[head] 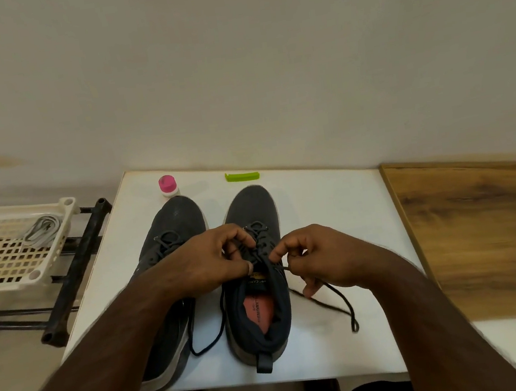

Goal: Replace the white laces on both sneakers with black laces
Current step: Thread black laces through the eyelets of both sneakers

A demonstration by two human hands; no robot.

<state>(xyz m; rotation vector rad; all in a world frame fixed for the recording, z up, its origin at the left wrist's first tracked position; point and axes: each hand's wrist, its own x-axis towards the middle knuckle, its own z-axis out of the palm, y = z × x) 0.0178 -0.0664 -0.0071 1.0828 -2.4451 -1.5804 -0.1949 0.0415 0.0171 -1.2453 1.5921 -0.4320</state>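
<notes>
Two dark grey sneakers stand side by side on a white table (332, 205), toes pointing away. The left sneaker (172, 225) carries a black lace, and my forearm hides its rear half. The right sneaker (251, 206) has a black lace (337, 299) threaded through its eyelets, with loose ends trailing down both sides onto the table. My left hand (206, 260) pinches the lace at the tongue of the right sneaker. My right hand (319, 259) pinches the right-side strand of the same lace just beside the eyelets.
A pink-capped small bottle (168, 186) and a green clip (242, 176) lie at the table's far edge. A cream plastic basket (17, 283) at the left holds white laces (41, 230), on a black metal rack (77, 269). A wooden board (488, 232) adjoins the table on the right.
</notes>
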